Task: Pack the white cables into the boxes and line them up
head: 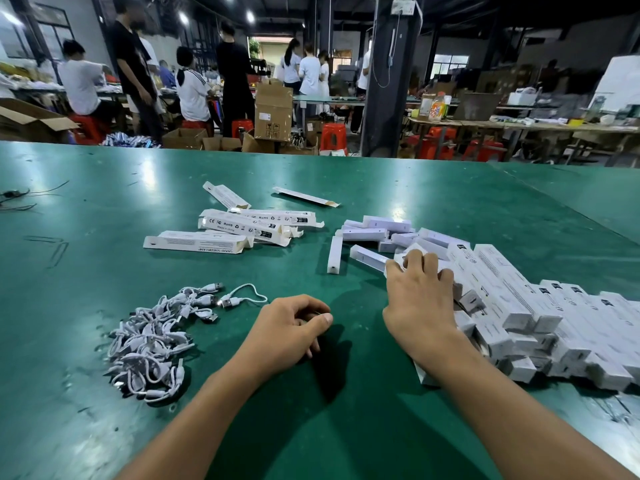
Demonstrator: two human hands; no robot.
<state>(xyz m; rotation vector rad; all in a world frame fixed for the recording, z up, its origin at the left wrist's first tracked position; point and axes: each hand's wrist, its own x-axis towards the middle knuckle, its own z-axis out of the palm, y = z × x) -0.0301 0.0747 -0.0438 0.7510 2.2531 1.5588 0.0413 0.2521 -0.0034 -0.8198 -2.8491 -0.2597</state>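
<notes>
A tangled pile of white cables [154,341] lies on the green table [104,202] at the lower left. Several long white boxes [242,226] with open end flaps lie scattered at centre. A row of packed white boxes [540,317] stretches along the right side, with a heap of small white lamp bars [377,233] behind it. My right hand [419,299] rests palm down on the left end of that row, fingers spread over the boxes. Near the cables, my left hand [294,327] hovers low over the table with its fingers loosely curled and nothing visible in it.
A dark wire [17,199] lies at the table's far left edge. Beyond the table, people stand and sit at other benches among cardboard cartons [273,110], red stools [333,136] and a dark pillar [388,74].
</notes>
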